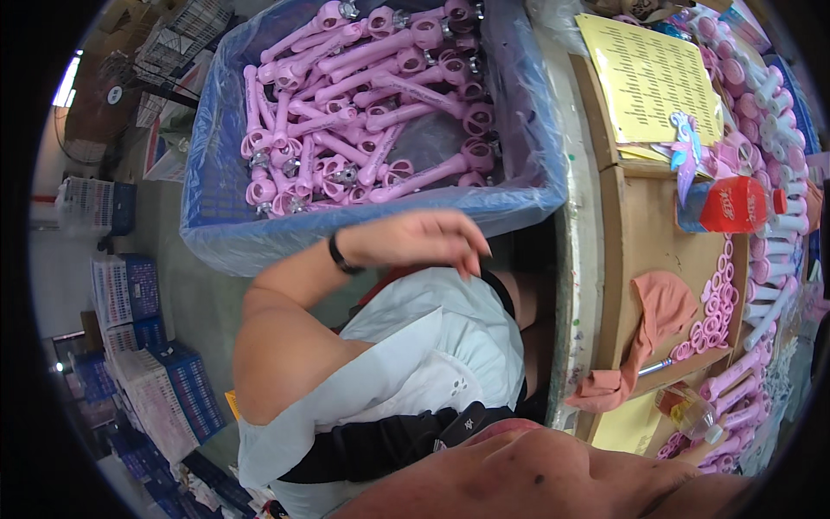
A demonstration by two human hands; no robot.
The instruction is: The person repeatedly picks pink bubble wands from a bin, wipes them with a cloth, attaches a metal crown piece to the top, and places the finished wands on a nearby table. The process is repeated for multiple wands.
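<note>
From here I see only the left hand (pixel 424 240), by the blue basket's (pixel 226 235) six o'clock edge, fingers loosely bent and, blur allowing, empty; the nearest pink wand (pixel 424 177) lies inside at their eleven o'clock, its length running eight to two o'clock

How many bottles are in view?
2: the red-labelled bottle at the picture's upper right, below the yellow sheet, and the clear bottle at lower right, near the salmon cloth. More may be hidden.
</note>
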